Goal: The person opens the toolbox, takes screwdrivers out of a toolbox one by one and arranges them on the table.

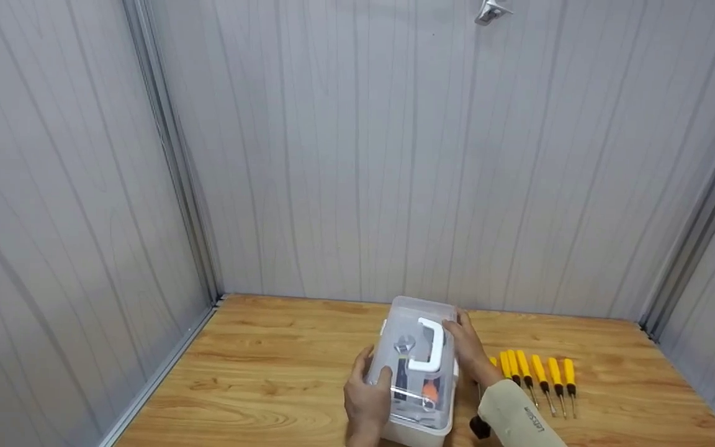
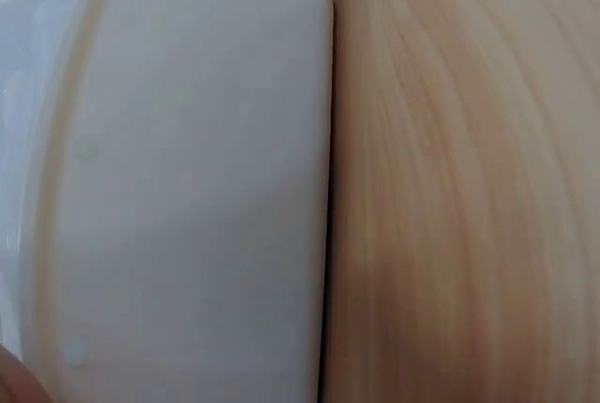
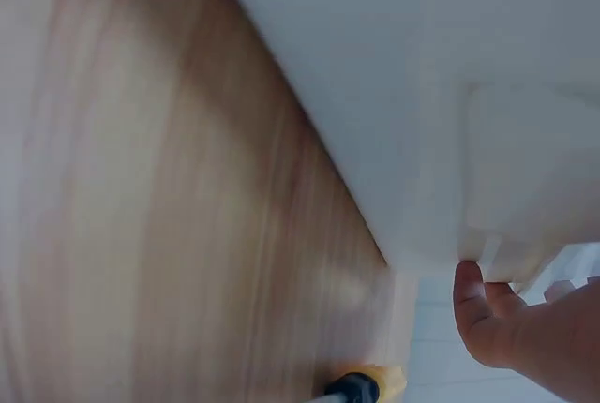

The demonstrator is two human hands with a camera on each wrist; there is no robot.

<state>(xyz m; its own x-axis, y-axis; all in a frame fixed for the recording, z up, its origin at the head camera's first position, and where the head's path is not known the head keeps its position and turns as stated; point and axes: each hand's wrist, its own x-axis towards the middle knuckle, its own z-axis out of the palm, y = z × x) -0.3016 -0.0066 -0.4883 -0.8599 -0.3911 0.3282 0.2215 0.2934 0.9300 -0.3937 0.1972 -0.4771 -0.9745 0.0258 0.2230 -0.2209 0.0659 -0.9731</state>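
Observation:
A toolbox point(image 1: 416, 425) with a clear lid and white base stands on the wooden table, its white handle point(image 1: 436, 347) off to the right of the lid. Through the lid show an adjustable wrench point(image 1: 404, 344) and an orange-handled tool point(image 1: 430, 391). My left hand point(image 1: 367, 397) grips the box's near left side, thumb up at the lid's edge. At the far right side my right hand point(image 1: 468, 341) holds the box, fingers at its rim; the right wrist view shows these fingers point(image 3: 473, 300) against the box's side. Most of the left hand is outside the left wrist view.
Several yellow-handled screwdrivers point(image 1: 539, 369) lie in a row right of the box, partly behind the right forearm. A dark handle end point(image 1: 479, 427) pokes out under the sleeve point(image 1: 516, 413). Panelled walls point(image 1: 357, 155) enclose the wooden table point(image 1: 258, 372) at back and sides.

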